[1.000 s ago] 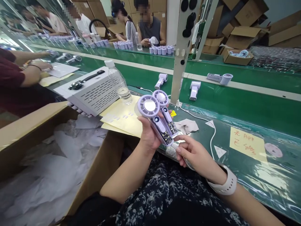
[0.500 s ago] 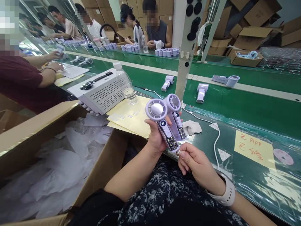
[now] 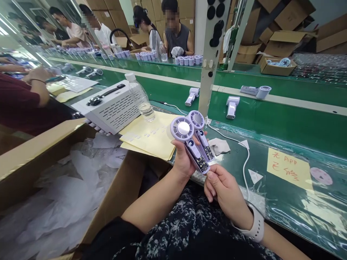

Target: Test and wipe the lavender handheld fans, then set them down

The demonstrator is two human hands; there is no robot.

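Note:
My left hand [image 3: 184, 160] is closed around two lilac handheld fans. The nearer fan [image 3: 182, 129] has a round grille, and its open handle bares a circuit board [image 3: 200, 162] and a small lit display. Partly behind it, the second fan [image 3: 196, 120] also shows an open handle with a lit display. At the bottom end of the nearer handle, my right hand [image 3: 223, 186] pinches a white cable plug, mostly hidden by the fingers. A white watch strap [image 3: 256, 225] circles that wrist.
A carton [image 3: 108, 202] of white wrapping stands left. Near it are a grey vented box [image 3: 108, 108], a water bottle [image 3: 142, 99] and yellow sheets [image 3: 149, 135]. A metal post [image 3: 210, 72] rises ahead; more fans [image 3: 231, 107] lie on the green belt. A white cable [image 3: 247, 162] runs right.
The fans have turned slightly in my left hand, and the nearer display now reads 20. My right fingers have closed in against the handle's end. Across the table, a co-worker's wrapped item has moved.

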